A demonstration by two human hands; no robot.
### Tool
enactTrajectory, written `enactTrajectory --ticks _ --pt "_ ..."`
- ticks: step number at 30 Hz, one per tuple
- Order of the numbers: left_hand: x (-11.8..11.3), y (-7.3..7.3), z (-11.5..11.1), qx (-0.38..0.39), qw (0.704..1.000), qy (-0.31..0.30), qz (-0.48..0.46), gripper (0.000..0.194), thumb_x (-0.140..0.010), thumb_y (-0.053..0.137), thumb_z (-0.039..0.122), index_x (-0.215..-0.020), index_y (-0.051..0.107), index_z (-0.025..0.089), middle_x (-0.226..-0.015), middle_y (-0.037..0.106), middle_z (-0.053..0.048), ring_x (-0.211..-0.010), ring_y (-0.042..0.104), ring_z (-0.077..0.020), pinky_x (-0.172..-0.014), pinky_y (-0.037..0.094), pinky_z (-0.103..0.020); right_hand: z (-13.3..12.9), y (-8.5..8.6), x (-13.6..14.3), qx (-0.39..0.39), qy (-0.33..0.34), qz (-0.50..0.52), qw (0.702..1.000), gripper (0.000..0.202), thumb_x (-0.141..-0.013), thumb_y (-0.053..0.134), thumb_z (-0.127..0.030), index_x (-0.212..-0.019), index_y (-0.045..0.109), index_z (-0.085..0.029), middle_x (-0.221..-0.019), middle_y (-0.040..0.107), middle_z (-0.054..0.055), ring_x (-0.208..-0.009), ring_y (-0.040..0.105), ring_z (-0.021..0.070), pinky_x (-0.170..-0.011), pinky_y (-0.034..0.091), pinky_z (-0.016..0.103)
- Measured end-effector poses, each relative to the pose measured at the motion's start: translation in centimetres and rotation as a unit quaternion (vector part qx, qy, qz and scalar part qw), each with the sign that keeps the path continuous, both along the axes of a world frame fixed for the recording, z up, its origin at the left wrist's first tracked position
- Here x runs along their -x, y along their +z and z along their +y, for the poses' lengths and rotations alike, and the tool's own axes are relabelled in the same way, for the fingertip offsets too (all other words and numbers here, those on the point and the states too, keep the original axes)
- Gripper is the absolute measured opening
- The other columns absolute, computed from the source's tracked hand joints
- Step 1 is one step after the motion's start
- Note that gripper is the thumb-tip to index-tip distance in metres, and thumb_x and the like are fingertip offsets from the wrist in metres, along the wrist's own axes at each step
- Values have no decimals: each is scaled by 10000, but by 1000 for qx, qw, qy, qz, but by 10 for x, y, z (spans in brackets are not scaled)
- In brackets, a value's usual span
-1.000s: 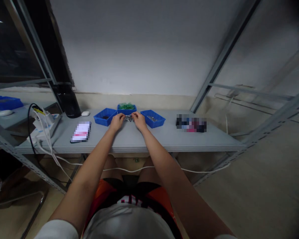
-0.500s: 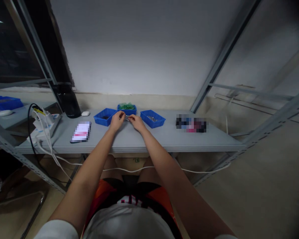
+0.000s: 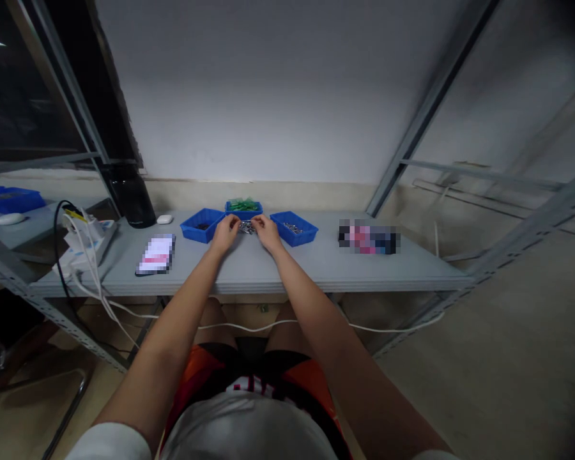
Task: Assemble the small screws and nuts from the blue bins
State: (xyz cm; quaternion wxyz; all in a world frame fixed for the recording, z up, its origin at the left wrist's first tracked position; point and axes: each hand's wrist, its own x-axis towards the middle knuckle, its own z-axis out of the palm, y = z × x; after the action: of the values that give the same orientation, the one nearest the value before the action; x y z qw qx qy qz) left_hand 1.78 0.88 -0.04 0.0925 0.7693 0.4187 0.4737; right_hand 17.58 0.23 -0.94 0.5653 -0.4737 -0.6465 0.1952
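Note:
Small shiny metal parts [image 3: 246, 227] lie in a pile on the grey table between my hands, too small to name. My left hand [image 3: 226, 232] is at the pile's left side, fingers pinched; what it holds, if anything, cannot be made out. At the pile's right side, my right hand [image 3: 267, 232] is also closed in a pinch, its contents too small to see. A blue bin [image 3: 202, 234] with dark small pieces stands left of my hands. Another blue bin [image 3: 294, 237] with small metal pieces is on the right. Behind them, a third blue bin [image 3: 244, 208] holds green pieces.
A phone [image 3: 156, 253], a white case [image 3: 164, 219] and a black bottle [image 3: 133, 197] are on the left. Farther left sits a power strip [image 3: 87, 246] with cables. Blurred-out items [image 3: 368, 239] lie on the right. Metal shelf posts [image 3: 436, 102] frame the table [image 3: 335, 275].
My right hand has shifted slightly right, away from my left hand, so more of the metal pile shows between them. My left hand has barely moved.

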Motion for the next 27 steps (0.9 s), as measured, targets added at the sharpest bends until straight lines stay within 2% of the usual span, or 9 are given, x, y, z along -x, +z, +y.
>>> enactTrajectory --ticks 4,6,12,16,19,22,27 --pt "-3 -6 0 58 993 -84 66 131 -824 472 211 -807 586 151 -766 634 -37 -692 537 -139 -680 429 -245 -1 3 1 -4 17 14 1000 194 -818 493 -307 -890 608 -168 -833 651 49 -759 583 156 -749 460 289" --pt "-4 -8 -1 66 988 -107 84 144 -828 460 214 -797 584 148 -747 628 -34 -665 526 -136 -658 424 -242 -2 3 2 -4 21 8 1000 199 -817 494 -319 -878 609 -168 -831 649 50 -758 581 161 -753 461 297" --pt "-3 -3 -3 34 997 -59 41 167 -843 452 240 -829 592 150 -789 637 -44 -704 541 -145 -704 426 -257 3 2 -2 -6 14 28 999 228 -822 488 -320 -913 619 -157 -833 653 59 -771 591 165 -741 460 288" --pt "-1 2 -5 4 1000 -16 -21 176 -846 431 245 -831 582 156 -803 625 -39 -731 540 -146 -721 428 -258 4 -6 -1 25 33 -33 999 202 -808 508 -278 -898 633 -148 -796 656 51 -728 583 159 -728 448 284" --pt "-2 3 -7 0 1000 -24 -12 151 -826 444 237 -810 574 160 -796 618 -32 -726 537 -141 -715 430 -255 0 -11 2 13 95 -138 986 167 -814 485 -216 -862 636 -161 -821 662 47 -745 576 157 -757 432 280" --pt "-3 3 -8 11 999 -42 21 123 -801 460 211 -790 571 159 -764 613 -27 -696 529 -136 -696 430 -254 -3 -14 6 -21 124 -204 971 196 -820 447 -161 -893 629 -169 -878 666 63 -771 570 163 -769 418 277" --pt "-3 3 -8 4 1000 -27 5 137 -820 443 219 -814 566 160 -773 609 -30 -694 531 -137 -687 428 -256 -3 -13 7 -2 99 -181 979 173 -836 445 -206 -853 614 -172 -796 649 41 -714 546 149 -740 412 269"
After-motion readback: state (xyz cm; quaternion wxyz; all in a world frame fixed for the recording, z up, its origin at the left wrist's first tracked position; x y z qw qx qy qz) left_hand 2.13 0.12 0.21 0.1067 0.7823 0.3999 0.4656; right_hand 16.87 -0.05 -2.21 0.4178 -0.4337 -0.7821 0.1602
